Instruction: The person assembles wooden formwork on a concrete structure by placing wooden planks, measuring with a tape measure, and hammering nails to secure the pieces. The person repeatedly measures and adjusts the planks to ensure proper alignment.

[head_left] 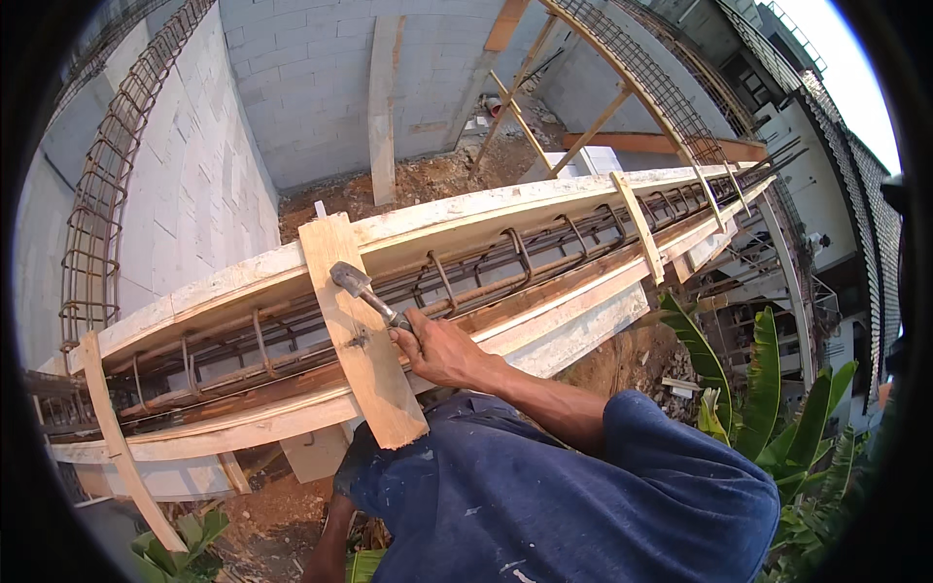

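My right hand (pixel 437 350) is closed around the handle of a hammer (pixel 374 299). The hammer's grey metal head lies over the face of a short wooden board (pixel 362 340), seemingly touching it. This board crosses the top of a long timber formwork (pixel 224 282), from its far side to its near side by my body. Inside the form runs a rebar cage (pixel 466 291) with several stirrups. On my left, the bare forearm (pixel 330 539) hangs down past my dark blue sleeve; its hand is out of the picture.
Narrow cross battens (pixel 637 228) span the form at right and left (pixel 126 452). Pale block walls (pixel 301 87) rise beyond. An upright rebar column (pixel 102 194) stands at left. Slanted timber props (pixel 593 131) are at the back. Large-leaved plants (pixel 777 398) grow at lower right, above bare soil.
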`<state>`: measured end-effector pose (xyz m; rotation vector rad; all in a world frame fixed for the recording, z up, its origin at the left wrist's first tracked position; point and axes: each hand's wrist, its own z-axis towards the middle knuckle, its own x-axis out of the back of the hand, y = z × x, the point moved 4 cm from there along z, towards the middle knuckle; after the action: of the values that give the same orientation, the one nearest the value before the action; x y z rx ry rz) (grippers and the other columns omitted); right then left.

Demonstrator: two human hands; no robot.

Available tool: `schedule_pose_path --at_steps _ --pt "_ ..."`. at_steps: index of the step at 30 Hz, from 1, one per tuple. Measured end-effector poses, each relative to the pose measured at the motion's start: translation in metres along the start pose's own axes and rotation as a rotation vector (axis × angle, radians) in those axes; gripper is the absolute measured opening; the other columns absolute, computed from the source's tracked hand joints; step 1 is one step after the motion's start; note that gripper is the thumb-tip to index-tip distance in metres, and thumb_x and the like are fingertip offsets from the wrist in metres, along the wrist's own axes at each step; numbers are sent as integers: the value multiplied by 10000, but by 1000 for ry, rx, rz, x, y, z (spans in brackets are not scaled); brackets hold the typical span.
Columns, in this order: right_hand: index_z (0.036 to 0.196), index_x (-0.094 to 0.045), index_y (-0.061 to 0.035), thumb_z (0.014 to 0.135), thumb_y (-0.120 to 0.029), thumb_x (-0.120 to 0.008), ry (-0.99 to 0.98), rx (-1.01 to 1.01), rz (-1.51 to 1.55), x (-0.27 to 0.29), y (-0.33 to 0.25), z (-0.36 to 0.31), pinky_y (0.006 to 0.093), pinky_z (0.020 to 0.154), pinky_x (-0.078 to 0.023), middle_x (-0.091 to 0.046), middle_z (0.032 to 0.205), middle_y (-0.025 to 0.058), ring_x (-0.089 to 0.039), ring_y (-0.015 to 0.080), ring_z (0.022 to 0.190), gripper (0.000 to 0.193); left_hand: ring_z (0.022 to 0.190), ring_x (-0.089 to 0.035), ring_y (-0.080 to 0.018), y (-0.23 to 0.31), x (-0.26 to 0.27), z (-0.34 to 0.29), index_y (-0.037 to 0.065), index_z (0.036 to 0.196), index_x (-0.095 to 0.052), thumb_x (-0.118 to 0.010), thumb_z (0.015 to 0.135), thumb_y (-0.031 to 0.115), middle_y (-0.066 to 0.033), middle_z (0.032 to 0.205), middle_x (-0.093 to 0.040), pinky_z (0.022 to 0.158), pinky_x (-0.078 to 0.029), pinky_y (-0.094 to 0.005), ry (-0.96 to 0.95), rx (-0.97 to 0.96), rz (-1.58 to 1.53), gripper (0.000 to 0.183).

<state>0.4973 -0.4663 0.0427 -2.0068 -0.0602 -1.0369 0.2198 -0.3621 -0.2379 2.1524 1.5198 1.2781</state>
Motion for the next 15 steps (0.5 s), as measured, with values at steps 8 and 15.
schedule_pose_path --at_steps 8,15 --pt "1025 -428 43 1015 -320 -436 3 22 146 -7 6 -2 590 686 -462 -605 699 314 -598 522 686 363 902 -680 -369 17 30 -69 -13 1015 -704 -704 830 234 -221 960 -701 796 -525 -423 35 298 -115 309" --pt "997 -436 42 1023 -353 -422 30 55 167 -10 11 0 589 689 -442 -593 703 340 -585 538 720 397 875 -693 -348 -14 49 -173 7 998 -721 -710 834 225 -209 936 -711 771 -530 -407 104 344 -130 273"
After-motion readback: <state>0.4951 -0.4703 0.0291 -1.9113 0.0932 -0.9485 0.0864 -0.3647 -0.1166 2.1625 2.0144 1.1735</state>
